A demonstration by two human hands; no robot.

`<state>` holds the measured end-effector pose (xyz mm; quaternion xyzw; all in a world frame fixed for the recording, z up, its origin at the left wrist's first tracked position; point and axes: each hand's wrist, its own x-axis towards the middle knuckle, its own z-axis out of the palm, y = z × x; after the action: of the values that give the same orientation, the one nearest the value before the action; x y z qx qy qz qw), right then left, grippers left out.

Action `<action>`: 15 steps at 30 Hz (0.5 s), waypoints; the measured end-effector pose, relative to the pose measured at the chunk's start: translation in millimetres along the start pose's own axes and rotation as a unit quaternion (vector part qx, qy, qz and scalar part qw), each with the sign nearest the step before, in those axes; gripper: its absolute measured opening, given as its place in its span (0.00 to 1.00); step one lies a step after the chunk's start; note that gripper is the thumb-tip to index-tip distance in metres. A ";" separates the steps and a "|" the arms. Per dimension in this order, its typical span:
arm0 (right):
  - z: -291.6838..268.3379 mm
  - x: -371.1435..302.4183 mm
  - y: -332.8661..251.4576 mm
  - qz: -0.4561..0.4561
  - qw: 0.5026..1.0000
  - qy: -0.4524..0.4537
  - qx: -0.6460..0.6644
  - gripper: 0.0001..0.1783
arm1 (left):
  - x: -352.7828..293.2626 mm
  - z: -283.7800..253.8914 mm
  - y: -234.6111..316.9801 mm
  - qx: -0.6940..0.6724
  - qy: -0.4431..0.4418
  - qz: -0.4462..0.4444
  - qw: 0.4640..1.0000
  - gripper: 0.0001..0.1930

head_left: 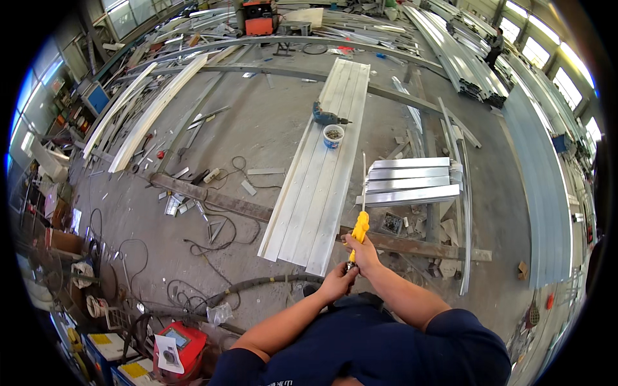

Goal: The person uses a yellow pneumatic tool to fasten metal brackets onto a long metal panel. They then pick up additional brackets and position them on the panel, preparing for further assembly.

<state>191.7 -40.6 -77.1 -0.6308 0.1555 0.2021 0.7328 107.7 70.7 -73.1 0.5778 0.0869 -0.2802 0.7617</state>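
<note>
A yellow tool [358,226] with a long thin rod or nozzle points away from me, just right of a long ribbed metal panel [309,193]. My right hand [364,253] is closed round its yellow body. At the tool's near end, my left hand [339,283] pinches a small dark metal part, mostly covered by my fingers. The tool's exact kind is not clear. Farther up the panel lie a blue power drill [327,116] and a small white and blue tub [333,136] with small pieces inside.
Short silver metal profiles [412,182] lie stacked to the right, above a steel beam [425,247]. Cables and a thick dark hose [257,282] cross the floor at left. A red machine [180,347] stands lower left. Another person [495,48] is far right.
</note>
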 end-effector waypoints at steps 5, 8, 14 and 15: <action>20.3 -3.4 4.8 -0.071 0.982 -0.042 0.169 0.11 | -30.8 -47.6 -30.6 0.212 -0.071 -0.030 0.974 0.23; 34.8 -2.2 -3.5 -0.080 0.960 -0.132 0.233 0.15 | -85.5 -90.5 -62.0 0.310 -0.025 -0.033 0.950 0.26; 62.6 -6.3 -26.6 -0.157 0.949 -0.131 0.239 0.18 | -199.9 -216.2 -130.2 0.387 0.171 -0.145 0.894 0.30; 70.3 -5.6 -34.9 -0.190 0.960 -0.122 0.167 0.21 | -224.3 -240.9 -147.2 0.365 0.218 -0.157 0.891 0.29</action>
<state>202.1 23.9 -33.4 -0.4877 -0.0258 0.1058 0.8662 -109.5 341.8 -169.7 0.8405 0.2317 -0.2754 0.4052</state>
